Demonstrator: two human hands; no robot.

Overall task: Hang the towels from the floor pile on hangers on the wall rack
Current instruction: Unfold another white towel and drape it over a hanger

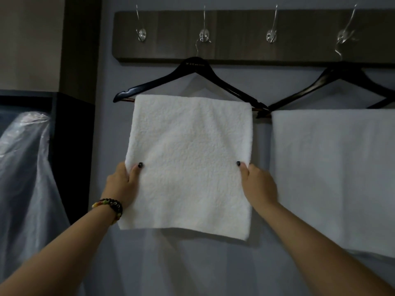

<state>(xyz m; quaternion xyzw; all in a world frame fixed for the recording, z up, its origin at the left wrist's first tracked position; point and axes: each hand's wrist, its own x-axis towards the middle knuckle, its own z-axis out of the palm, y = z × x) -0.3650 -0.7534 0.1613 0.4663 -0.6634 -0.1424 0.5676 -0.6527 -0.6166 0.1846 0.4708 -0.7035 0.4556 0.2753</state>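
Note:
A white terry towel (190, 159) hangs folded over the bar of a black hanger (192, 70), which hangs tilted from the second hook of the dark wooden wall rack (235, 22). My left hand (123, 184) pinches the towel's left edge, thumb on the front. My right hand (258, 182) pinches the right edge the same way. A second white towel (333, 176) hangs on another black hanger (342, 80) at the right, from the fourth hook. The floor pile is out of view.
Two rack hooks (141, 34) (271, 36) carry nothing. Clear plastic sheeting (23, 167) covers something at the left, beside a dark post (79, 50). The grey wall (192, 265) runs below the towels.

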